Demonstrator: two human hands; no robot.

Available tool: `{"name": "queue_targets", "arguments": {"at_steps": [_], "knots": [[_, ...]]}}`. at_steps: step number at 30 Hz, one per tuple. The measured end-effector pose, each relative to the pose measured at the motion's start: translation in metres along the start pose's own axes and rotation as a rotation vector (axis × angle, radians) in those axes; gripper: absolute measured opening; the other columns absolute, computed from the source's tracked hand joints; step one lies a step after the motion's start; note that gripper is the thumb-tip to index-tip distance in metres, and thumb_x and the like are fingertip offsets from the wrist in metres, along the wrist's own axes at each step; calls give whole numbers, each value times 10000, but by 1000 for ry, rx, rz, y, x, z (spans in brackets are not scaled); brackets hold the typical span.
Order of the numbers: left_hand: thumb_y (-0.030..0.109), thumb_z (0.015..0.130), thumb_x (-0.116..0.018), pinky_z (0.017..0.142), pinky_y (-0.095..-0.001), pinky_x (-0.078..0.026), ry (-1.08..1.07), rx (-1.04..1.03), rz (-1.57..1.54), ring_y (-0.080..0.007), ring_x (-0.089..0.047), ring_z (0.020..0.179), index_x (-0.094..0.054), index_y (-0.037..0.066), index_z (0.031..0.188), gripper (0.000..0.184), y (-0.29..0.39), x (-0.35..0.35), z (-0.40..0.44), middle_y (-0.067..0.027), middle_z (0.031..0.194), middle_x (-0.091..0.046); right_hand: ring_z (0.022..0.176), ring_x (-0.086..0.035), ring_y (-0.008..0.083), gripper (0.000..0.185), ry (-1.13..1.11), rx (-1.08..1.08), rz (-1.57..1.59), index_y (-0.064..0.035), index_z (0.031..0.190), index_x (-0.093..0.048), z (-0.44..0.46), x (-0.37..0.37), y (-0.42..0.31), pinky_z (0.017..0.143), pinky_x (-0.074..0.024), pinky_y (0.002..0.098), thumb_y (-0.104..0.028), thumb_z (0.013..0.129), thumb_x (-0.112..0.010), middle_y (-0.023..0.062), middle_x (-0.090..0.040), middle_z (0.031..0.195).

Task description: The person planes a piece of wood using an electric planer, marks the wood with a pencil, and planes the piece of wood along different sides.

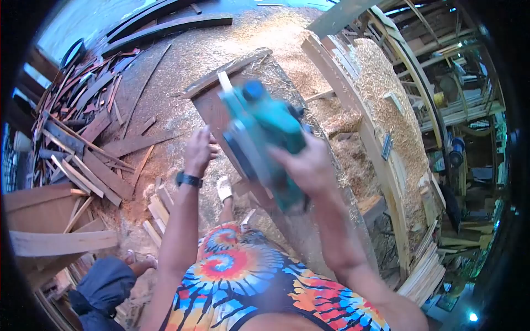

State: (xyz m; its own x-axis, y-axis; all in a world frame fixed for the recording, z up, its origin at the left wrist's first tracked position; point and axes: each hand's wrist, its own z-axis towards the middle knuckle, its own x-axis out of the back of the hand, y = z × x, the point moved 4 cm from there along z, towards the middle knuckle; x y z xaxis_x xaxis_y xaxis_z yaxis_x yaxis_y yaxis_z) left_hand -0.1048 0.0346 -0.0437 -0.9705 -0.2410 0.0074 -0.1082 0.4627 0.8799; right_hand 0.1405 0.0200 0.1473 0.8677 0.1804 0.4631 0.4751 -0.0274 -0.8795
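Note:
A green electric planer (270,124), smeared by motion, is over the wooden workbench (207,107). My right hand (309,165) is wrapped round its rear handle. The pale end of a narrow wood strip (224,81) shows past the front of the planer; the planer hides the rest, and I cannot tell whether the two touch. My left hand (200,151), with a dark watch on the wrist, is off the bench's left edge. Its fingers are loosely bent and apart, with nothing in them.
Scrap boards (91,124) are heaped at the left. Wood shavings (381,83) cover the floor and pile up at the right beside a long beam (370,132). A person in dark clothes (105,289) is at the lower left. Stacked strips (422,276) lie at the lower right.

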Motion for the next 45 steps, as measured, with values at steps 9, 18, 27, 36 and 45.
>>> {"name": "queue_targets", "arguments": {"at_steps": [9, 18, 27, 36, 45], "knots": [[340, 820, -813, 785, -410, -606, 61, -300, 469, -370, -733, 872, -280, -66, 1497, 952, -10, -78, -16, -276, 1064, -701, 954, -673, 141, 430, 101, -457, 76, 25, 1230, -667, -232, 103, 67, 871, -537, 328, -102, 840, -796, 84, -740, 1058], [531, 795, -773, 960, -496, -531, 142, -273, 888, -485, -638, 1102, -195, -114, 1502, 1118, 11, -109, -58, -371, 1292, -554, 591, -526, 47, 317, 305, -562, 150, 9, 1129, -686, -323, 108, 103, 542, -438, 251, -109, 853, -787, -11, -650, 777], [404, 877, -704, 932, -448, -532, 199, -500, 691, -404, -690, 1057, -637, -19, 1269, 580, -4, -100, -35, -269, 1086, -719, 702, -576, 88, 342, 237, -464, 173, 16, 1123, -658, -325, 84, 99, 636, -461, 267, -124, 848, -806, 21, -649, 841], [373, 897, -732, 871, -398, -551, -47, -414, 408, -311, -730, 979, -563, 97, 1435, 628, -12, -99, 8, -201, 1056, -750, 912, -696, 152, 420, 93, -312, 85, 20, 1140, -673, -265, 47, 64, 806, -553, 345, -238, 850, -832, 121, -748, 1008], [399, 992, -658, 488, -272, -467, 78, -173, 70, -95, -545, 550, -565, -49, 1368, 592, -3, -42, 3, -38, 787, -606, 797, -748, 239, 364, 55, -197, -13, 23, 1031, -672, -207, 5, 73, 697, -561, 374, -261, 857, -819, 172, -749, 859]]}}
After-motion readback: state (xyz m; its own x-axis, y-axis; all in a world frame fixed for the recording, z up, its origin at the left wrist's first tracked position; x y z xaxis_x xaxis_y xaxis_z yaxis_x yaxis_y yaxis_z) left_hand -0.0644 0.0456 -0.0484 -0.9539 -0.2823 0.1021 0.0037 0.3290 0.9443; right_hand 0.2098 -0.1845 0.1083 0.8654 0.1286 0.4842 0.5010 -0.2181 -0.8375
